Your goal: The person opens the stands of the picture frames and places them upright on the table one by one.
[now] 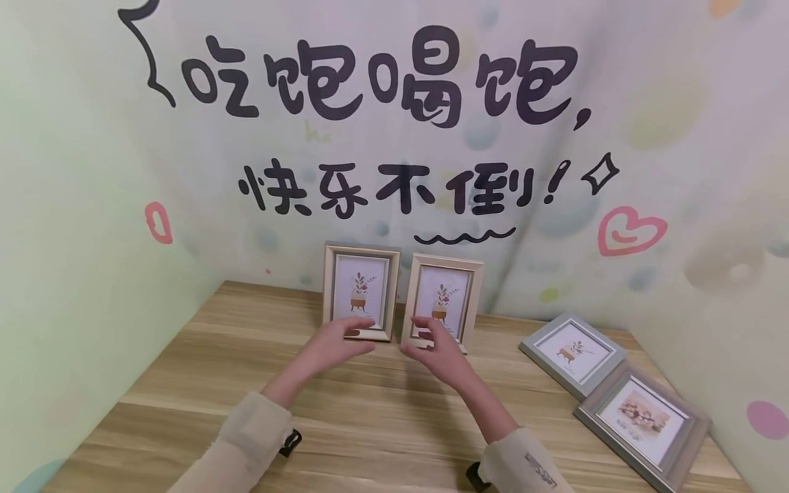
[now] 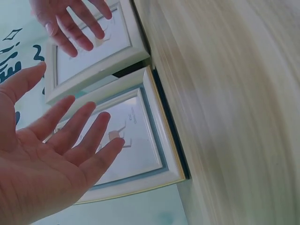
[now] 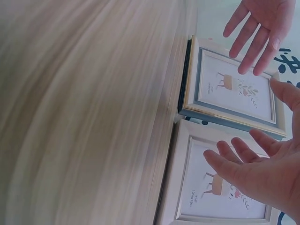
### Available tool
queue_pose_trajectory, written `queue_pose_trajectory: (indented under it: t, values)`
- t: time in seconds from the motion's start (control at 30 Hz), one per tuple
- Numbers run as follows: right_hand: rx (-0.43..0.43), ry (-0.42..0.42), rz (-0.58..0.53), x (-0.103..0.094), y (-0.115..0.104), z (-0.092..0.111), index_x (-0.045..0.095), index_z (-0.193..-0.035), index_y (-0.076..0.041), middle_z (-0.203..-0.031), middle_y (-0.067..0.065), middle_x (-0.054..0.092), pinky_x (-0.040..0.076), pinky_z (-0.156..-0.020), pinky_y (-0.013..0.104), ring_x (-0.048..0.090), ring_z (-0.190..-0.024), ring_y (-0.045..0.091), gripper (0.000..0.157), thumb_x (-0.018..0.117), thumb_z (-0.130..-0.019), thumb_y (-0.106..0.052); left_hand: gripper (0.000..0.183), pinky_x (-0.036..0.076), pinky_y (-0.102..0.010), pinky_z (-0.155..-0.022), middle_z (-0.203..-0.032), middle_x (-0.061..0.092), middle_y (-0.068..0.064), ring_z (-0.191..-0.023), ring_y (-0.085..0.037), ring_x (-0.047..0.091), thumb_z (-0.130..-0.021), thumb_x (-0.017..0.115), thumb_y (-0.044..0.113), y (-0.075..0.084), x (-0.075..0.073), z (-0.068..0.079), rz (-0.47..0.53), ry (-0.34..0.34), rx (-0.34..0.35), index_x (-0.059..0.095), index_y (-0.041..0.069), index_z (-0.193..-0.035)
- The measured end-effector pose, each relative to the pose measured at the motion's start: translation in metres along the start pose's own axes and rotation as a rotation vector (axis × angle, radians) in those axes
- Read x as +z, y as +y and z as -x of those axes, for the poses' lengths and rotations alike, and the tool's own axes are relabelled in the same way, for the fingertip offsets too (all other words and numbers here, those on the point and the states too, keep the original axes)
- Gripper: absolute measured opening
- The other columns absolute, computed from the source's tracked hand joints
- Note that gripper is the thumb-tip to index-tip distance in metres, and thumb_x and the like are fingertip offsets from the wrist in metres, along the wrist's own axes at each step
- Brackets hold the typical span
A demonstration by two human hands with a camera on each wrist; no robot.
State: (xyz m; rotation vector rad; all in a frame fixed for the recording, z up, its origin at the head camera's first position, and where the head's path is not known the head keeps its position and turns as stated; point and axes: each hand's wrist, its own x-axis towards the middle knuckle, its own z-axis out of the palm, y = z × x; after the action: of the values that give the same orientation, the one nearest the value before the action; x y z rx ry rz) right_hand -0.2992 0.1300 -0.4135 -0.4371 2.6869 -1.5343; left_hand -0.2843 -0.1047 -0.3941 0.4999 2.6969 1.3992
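Note:
Two picture frames stand upright side by side at the back of the table. The left picture frame (image 1: 328,287) has a pale border with a blue-grey inner edge; the right picture frame (image 1: 477,287) is cream. Both show a potted plant print. My left hand (image 1: 329,346) is in front of the left frame, fingers spread and slightly bent, holding nothing. My right hand (image 1: 440,349) is before the right frame in a similar pose, also holding nothing. In the left wrist view the left hand's fingers (image 2: 89,131) overlap the frame; contact cannot be made out.
On the table's right side lie a grey picture frame (image 1: 536,349) and a brownish-grey picture frame (image 1: 693,438), flat with corners meeting. Behind the wooden table (image 1: 185,383) hangs a printed backdrop (image 1: 394,144) with large dark characters.

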Motion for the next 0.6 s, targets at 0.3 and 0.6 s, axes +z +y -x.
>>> queue_pose_trajectory:
  t: [0.3, 0.6]
  values:
    - [0.019, -0.009, 0.007, -0.007, 0.005, 0.007, 0.050, -0.140, -0.002, -0.144, 0.021, 0.052, 0.045, -0.109, 0.057, 0.052, -0.132, 0.039, 0.061, 0.075, -0.089, -0.023, 0.048, 0.047, -0.055, -0.107, -0.143, 0.058, -0.014, -0.129, -0.041, 0.055, -0.092, 0.069, 0.027, 0.000, 0.007, -0.002, 0.021, -0.032, 0.012, 0.060, 0.008, -0.136]
    - [0.005, -0.029, 0.035, -0.019, 0.011, 0.016, 0.050, -0.140, -0.001, -0.144, 0.022, 0.052, 0.044, -0.109, 0.059, 0.051, -0.132, 0.043, 0.060, 0.074, -0.090, -0.023, 0.048, 0.048, -0.053, -0.106, -0.140, 0.061, -0.012, -0.128, -0.039, 0.057, -0.092, 0.070, 0.027, 0.001, 0.014, 0.000, -0.004, -0.054, 0.022, 0.061, 0.009, -0.135]
